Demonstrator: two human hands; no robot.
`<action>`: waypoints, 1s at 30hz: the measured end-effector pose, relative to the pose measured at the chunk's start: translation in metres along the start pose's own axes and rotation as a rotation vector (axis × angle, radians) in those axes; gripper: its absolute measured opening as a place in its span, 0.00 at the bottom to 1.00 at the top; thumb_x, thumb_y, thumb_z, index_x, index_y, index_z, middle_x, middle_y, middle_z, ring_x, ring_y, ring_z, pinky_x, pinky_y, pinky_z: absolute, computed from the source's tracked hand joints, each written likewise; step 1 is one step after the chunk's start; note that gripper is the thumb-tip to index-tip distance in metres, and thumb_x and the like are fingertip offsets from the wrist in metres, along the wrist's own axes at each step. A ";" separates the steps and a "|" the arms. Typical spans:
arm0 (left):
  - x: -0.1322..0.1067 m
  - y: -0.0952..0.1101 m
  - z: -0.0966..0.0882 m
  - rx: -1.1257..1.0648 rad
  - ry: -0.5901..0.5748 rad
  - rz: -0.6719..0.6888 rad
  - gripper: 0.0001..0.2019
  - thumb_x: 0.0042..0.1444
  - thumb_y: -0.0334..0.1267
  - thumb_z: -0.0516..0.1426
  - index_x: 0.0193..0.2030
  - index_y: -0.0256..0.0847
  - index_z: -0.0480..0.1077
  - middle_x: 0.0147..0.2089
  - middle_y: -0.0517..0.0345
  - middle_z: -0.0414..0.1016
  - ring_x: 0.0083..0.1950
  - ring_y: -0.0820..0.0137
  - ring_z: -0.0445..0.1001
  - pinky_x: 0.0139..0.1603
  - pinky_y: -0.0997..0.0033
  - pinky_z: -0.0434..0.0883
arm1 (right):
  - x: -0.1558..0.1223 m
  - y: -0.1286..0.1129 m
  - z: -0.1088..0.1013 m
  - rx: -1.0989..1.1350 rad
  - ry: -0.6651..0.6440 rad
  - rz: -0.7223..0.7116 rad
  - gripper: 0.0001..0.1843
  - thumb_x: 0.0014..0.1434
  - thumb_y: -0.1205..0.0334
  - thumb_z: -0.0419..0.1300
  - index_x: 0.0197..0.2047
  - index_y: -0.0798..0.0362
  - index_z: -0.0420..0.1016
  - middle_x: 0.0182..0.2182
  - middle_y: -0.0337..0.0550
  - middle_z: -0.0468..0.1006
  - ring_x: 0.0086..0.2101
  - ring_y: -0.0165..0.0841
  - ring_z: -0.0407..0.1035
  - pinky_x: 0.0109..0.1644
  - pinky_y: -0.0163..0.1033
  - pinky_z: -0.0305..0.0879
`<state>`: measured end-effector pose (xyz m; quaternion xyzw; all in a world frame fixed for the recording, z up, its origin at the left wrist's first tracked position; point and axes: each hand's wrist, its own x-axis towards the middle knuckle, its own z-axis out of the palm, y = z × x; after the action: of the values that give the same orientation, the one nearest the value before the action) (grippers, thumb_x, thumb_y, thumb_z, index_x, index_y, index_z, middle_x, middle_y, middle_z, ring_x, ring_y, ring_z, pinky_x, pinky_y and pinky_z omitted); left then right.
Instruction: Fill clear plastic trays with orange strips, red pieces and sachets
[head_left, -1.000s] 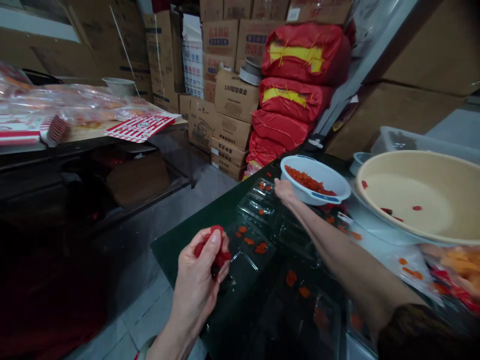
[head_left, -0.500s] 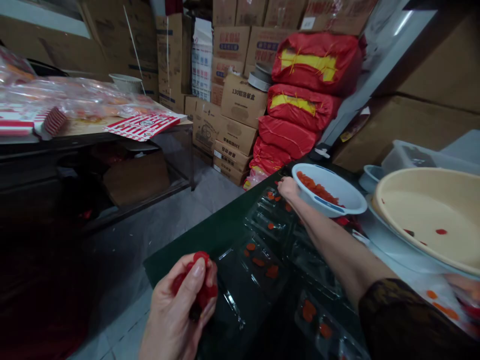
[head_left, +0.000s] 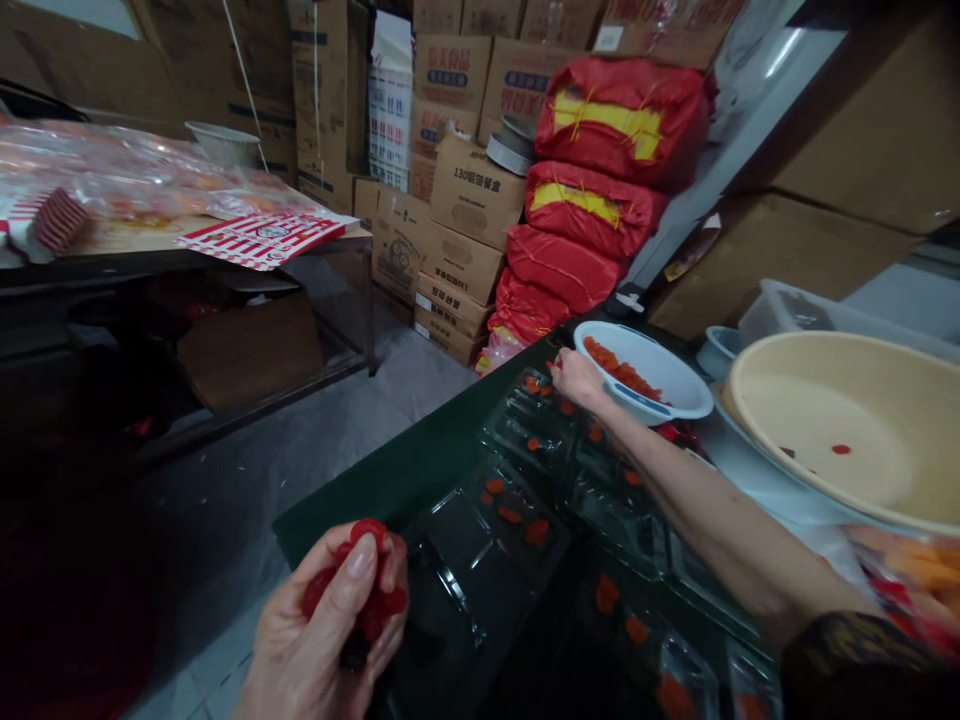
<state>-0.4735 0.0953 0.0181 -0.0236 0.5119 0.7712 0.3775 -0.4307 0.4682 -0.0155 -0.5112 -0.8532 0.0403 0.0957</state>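
Two-handed hold and reach over clear plastic clamshell trays point(head_left: 491, 545)

Left hand point(head_left: 315, 620) is pressed together around a clump of red candied pieces point(head_left: 391, 600), its fingers curled and its thumb laid across the top. This closed hold appears to keep the loose, sticky-looking clump from dropping. The clump sits within the hand, just off the near edge of the trays. Right hand point(head_left: 576, 378) reaches well ahead of the left, its fingers bunched at the far end of the trays; whether they pinch a piece cannot be told. Just beyond it stands a white plastic bowl point(head_left: 686, 390) with blue trim, holding orange-red strips point(head_left: 622, 368), close enough to seem placed for easy reach. Between the hands, the trays lie open on a dark green table point(head_left: 375, 505), with small orange pieces point(head_left: 510, 515) in their compartments. Farther right of the right hand, a cream basin point(head_left: 825, 340) holds a few red pieces point(head_left: 841, 449). Cardboard cartons point(head_left: 472, 190) and red sacks point(head_left: 619, 125) are stacked ahead of both hands.
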 end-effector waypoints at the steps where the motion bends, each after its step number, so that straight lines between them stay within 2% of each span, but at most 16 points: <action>1: -0.002 0.000 0.000 -0.003 -0.004 0.000 0.15 0.39 0.45 0.65 0.21 0.37 0.65 0.21 0.63 0.58 0.19 0.81 0.52 0.17 0.80 0.53 | -0.007 0.005 -0.003 0.003 -0.027 -0.015 0.11 0.54 0.63 0.55 0.40 0.54 0.73 0.38 0.54 0.76 0.40 0.43 0.70 0.38 0.41 0.62; 3: -0.006 -0.001 0.002 0.000 -0.035 -0.014 0.15 0.39 0.45 0.65 0.21 0.37 0.66 0.20 0.62 0.58 0.18 0.81 0.52 0.16 0.80 0.52 | -0.018 0.012 -0.007 0.025 -0.081 -0.036 0.07 0.51 0.65 0.57 0.34 0.53 0.75 0.33 0.50 0.77 0.36 0.41 0.70 0.36 0.39 0.60; 5: -0.009 -0.002 0.003 0.005 -0.047 -0.017 0.15 0.39 0.45 0.65 0.22 0.37 0.66 0.21 0.62 0.59 0.18 0.81 0.52 0.16 0.80 0.52 | -0.025 0.014 -0.010 0.073 -0.098 -0.061 0.06 0.52 0.65 0.57 0.32 0.52 0.75 0.31 0.46 0.77 0.36 0.39 0.70 0.36 0.37 0.59; 9: -0.015 -0.007 0.004 0.009 -0.052 -0.013 0.14 0.43 0.44 0.63 0.22 0.37 0.66 0.21 0.62 0.59 0.19 0.81 0.52 0.17 0.81 0.52 | -0.030 -0.002 -0.006 0.235 -0.090 -0.095 0.05 0.52 0.62 0.57 0.30 0.50 0.74 0.32 0.42 0.76 0.39 0.36 0.67 0.38 0.35 0.57; 12: -0.018 -0.009 0.005 0.019 -0.093 -0.046 0.14 0.41 0.43 0.64 0.22 0.37 0.66 0.21 0.62 0.59 0.19 0.81 0.52 0.16 0.80 0.53 | -0.030 -0.016 0.000 0.403 -0.109 -0.049 0.05 0.48 0.66 0.60 0.22 0.52 0.70 0.29 0.41 0.74 0.39 0.35 0.66 0.38 0.34 0.56; 15: -0.023 -0.008 0.006 0.014 -0.051 -0.040 0.13 0.40 0.43 0.65 0.23 0.37 0.67 0.22 0.62 0.60 0.20 0.81 0.53 0.17 0.81 0.54 | -0.029 -0.016 -0.007 0.629 -0.124 0.049 0.08 0.49 0.68 0.59 0.20 0.53 0.67 0.24 0.39 0.70 0.32 0.31 0.65 0.33 0.33 0.56; 18: -0.026 -0.006 0.006 -0.010 0.016 -0.047 0.14 0.39 0.43 0.65 0.25 0.38 0.67 0.22 0.63 0.60 0.20 0.82 0.53 0.18 0.83 0.55 | -0.042 0.004 -0.030 0.898 -0.175 0.175 0.11 0.57 0.62 0.54 0.23 0.53 0.63 0.18 0.35 0.62 0.20 0.25 0.56 0.24 0.30 0.53; 20: -0.026 -0.007 0.004 -0.024 0.008 -0.084 0.14 0.38 0.43 0.65 0.25 0.38 0.67 0.22 0.63 0.59 0.20 0.82 0.53 0.17 0.83 0.55 | -0.061 0.027 -0.049 1.072 -0.242 0.244 0.15 0.61 0.60 0.47 0.24 0.53 0.60 0.17 0.33 0.56 0.17 0.23 0.50 0.19 0.28 0.49; 24: -0.023 -0.012 -0.002 -0.033 -0.040 -0.137 0.14 0.37 0.42 0.66 0.26 0.38 0.67 0.22 0.62 0.61 0.19 0.82 0.53 0.17 0.82 0.56 | -0.112 0.076 -0.073 1.326 -0.370 0.356 0.18 0.62 0.69 0.36 0.25 0.56 0.60 0.19 0.36 0.56 0.17 0.23 0.50 0.16 0.25 0.45; 27: -0.022 -0.015 -0.003 -0.009 -0.092 -0.155 0.14 0.36 0.42 0.66 0.26 0.39 0.67 0.22 0.62 0.62 0.19 0.81 0.54 0.16 0.81 0.56 | -0.137 0.104 -0.079 1.424 -0.410 0.442 0.17 0.60 0.73 0.37 0.29 0.58 0.63 0.20 0.37 0.58 0.17 0.22 0.51 0.15 0.24 0.44; 30: -0.025 -0.017 0.000 0.004 -0.080 -0.139 0.14 0.35 0.41 0.67 0.26 0.39 0.68 0.22 0.62 0.62 0.18 0.81 0.54 0.15 0.82 0.56 | -0.142 0.123 -0.076 1.455 -0.392 0.492 0.12 0.61 0.71 0.42 0.31 0.58 0.65 0.17 0.32 0.55 0.14 0.20 0.45 0.14 0.24 0.41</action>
<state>-0.4457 0.0845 0.0155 -0.0277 0.4950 0.7425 0.4504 -0.2433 0.3993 0.0207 -0.4778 -0.4762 0.6973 0.2421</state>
